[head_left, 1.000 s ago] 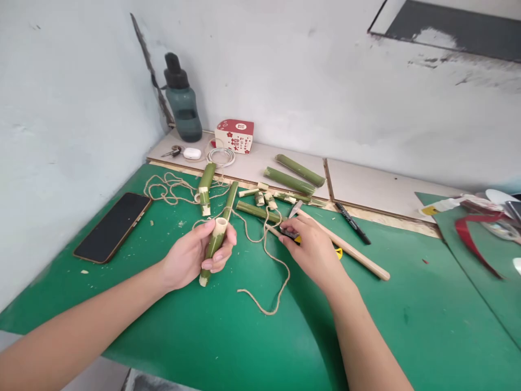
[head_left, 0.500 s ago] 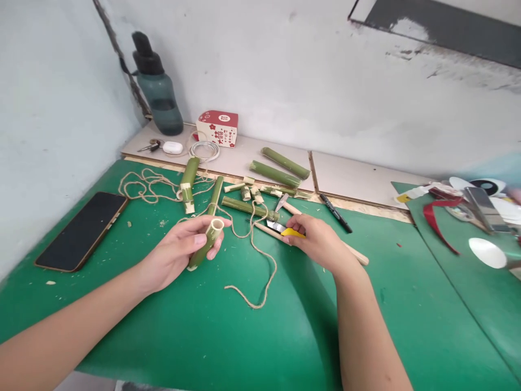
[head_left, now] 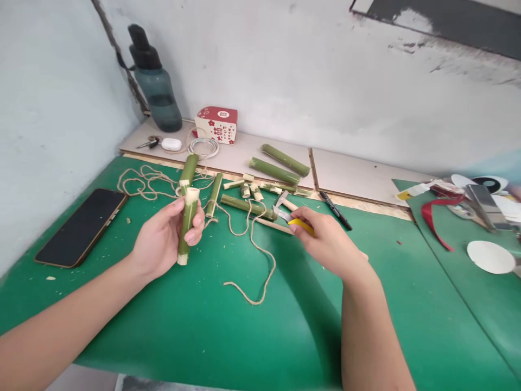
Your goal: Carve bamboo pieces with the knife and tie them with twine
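Note:
My left hand (head_left: 166,239) is wrapped round a short green bamboo tube (head_left: 188,225), held nearly upright with its pale, shaved end on top. In my right hand (head_left: 321,233) is a yellow utility knife (head_left: 301,226), its blade pointing left over the end of a lying bamboo stick (head_left: 244,206). A hammer (head_left: 290,204) with a wooden handle lies partly hidden beneath my right hand, beside a thin wooden rod (head_left: 272,225). Between my hands, jute twine (head_left: 271,260) curls over the green table mat (head_left: 195,326).
Behind the hands lie several bamboo offcuts (head_left: 256,191), more bamboo tubes (head_left: 274,171) and a black marker (head_left: 336,210). A phone (head_left: 81,228) rests at left. Along the wall stand a water bottle (head_left: 157,92) and a red-white box (head_left: 216,125). A red ribbon (head_left: 433,222) lies right.
My left hand has moved left and turned the bamboo tube more upright. My right hand has lifted the utility knife slightly and shifted a little right.

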A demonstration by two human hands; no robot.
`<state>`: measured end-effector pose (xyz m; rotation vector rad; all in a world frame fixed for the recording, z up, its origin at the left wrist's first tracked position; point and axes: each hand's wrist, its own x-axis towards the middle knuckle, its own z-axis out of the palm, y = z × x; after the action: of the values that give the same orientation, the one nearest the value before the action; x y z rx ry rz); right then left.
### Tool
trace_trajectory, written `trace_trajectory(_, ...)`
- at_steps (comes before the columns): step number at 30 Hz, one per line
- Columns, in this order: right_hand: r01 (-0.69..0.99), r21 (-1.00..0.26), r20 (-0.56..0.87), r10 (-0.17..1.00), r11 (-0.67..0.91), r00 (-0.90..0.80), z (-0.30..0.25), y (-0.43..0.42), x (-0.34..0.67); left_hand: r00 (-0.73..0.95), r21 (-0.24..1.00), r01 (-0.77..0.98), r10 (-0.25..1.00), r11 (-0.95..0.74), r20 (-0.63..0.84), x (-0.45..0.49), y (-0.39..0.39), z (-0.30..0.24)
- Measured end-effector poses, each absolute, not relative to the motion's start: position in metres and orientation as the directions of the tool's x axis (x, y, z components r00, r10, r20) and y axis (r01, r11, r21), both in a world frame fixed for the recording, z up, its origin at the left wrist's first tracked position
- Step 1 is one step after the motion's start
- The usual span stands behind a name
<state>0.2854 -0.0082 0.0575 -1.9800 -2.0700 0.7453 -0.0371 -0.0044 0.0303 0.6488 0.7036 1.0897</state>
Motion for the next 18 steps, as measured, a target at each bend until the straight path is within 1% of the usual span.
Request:
trace_trajectory(3, 0.843, -0.536, -0.098, 0.989, 0.041, -0.111, 0.056, -0.01, 0.268, 0.27, 0.758, -0.574, 0.946, 0.309, -0.181, -0.041, -0.001, 0.029)
trace_trajectory(5, 0.816, -0.57, -0.048, 0.988, 0.096, -0.15, 0.051, -0.012, 0.253, 0.256, 0.751, -0.587, 0.95, 0.302, -0.181, -0.042, 0.001, 0.028)
trace_trajectory(8, 0.804, -0.569, -0.047, 0.969, 0.172, -0.241, 0.043, -0.018, 0.23, 0.24, 0.745, -0.592, 0.95, 0.307, -0.2, -0.042, 0.002, 0.027)
trace_trajectory(10, 0.804, -0.555, -0.067, 0.952, 0.214, -0.3, 0.04, -0.024, 0.217, 0.226, 0.746, -0.593, 0.952, 0.303, -0.207, -0.042, 0.002, 0.026)
trace_trajectory(13, 0.823, -0.507, -0.13, 0.921, 0.256, -0.367, 0.037, -0.034, 0.202, 0.193, 0.762, -0.594, 0.965, 0.26, -0.179, -0.043, 0.003, 0.026)
trace_trajectory(15, 0.849, -0.453, -0.165, 0.91, 0.271, -0.379, 0.035, -0.04, 0.194, 0.168, 0.774, -0.592, 0.973, 0.226, -0.156, -0.043, 0.004, 0.026)
trace_trajectory(18, 0.891, -0.365, -0.18, 0.918, 0.271, -0.353, 0.03, -0.043, 0.184, 0.139, 0.775, -0.601, 0.98, 0.195, -0.139, -0.044, 0.005, 0.026)
